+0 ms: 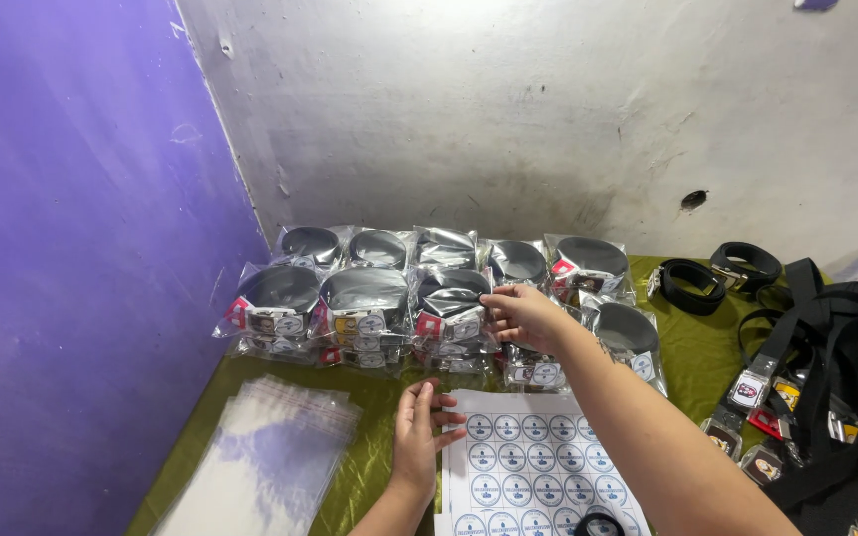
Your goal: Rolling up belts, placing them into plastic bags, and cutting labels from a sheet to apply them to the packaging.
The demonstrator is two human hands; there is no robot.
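Clear plastic crinkles under your right hand [516, 313], whose fingertips pinch the edge of a bagged belt [452, 303] on top of the stack of bagged belts [364, 298]. Your left hand [419, 432] lies flat, fingers together, on the sticker sheet [528, 462] just in front of that stack. You seem to be setting a finished pack in place; squaring it calls for a light, even release.

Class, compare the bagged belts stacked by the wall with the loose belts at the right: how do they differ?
The bagged belts are coiled, sealed in clear bags and stacked in rows; the loose belts are unwrapped, mostly uncoiled and tangled in a heap. Both are black and lie on the green cloth.
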